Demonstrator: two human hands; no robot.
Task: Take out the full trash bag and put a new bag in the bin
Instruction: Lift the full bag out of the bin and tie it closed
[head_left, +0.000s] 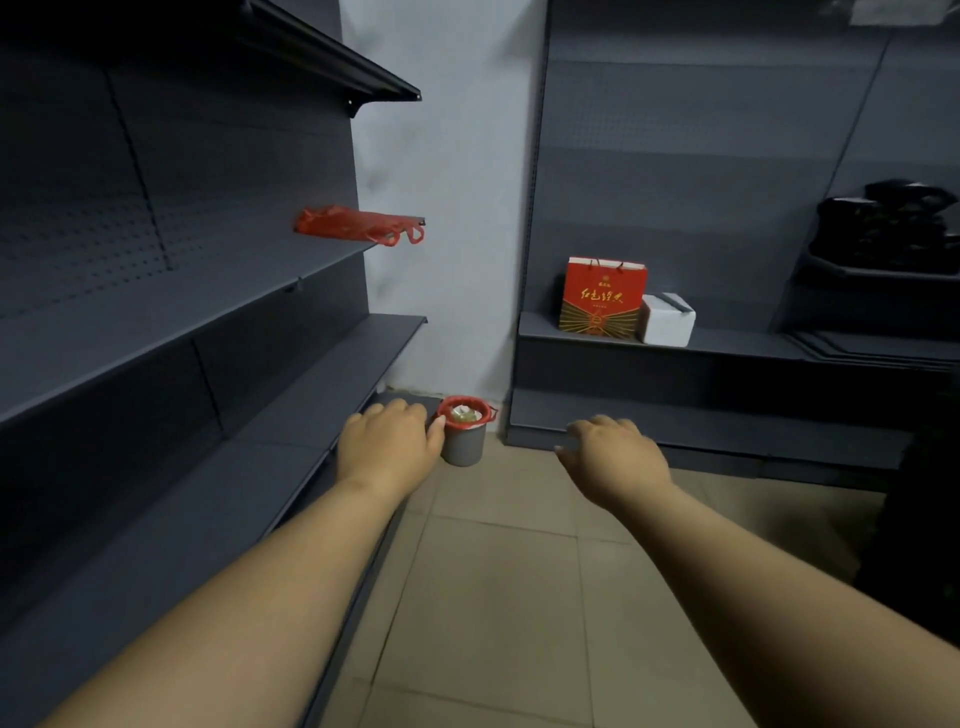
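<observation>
The small grey cylindrical bin (464, 442), lined with a full red plastic bag (464, 413), stands on the tiled floor in the far corner. Both the left hand (389, 441) and right hand (615, 460) reach forward, fingers loosely curled, holding nothing. Grip the red rim on opposite sides and lift straight up.

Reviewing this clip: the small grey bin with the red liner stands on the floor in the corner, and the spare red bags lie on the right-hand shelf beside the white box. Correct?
Not quite. The grey bin with its red liner does stand on the floor in the corner, but the head view shows the spare red bags on the left-hand shelf, not beside the white box.
</observation>
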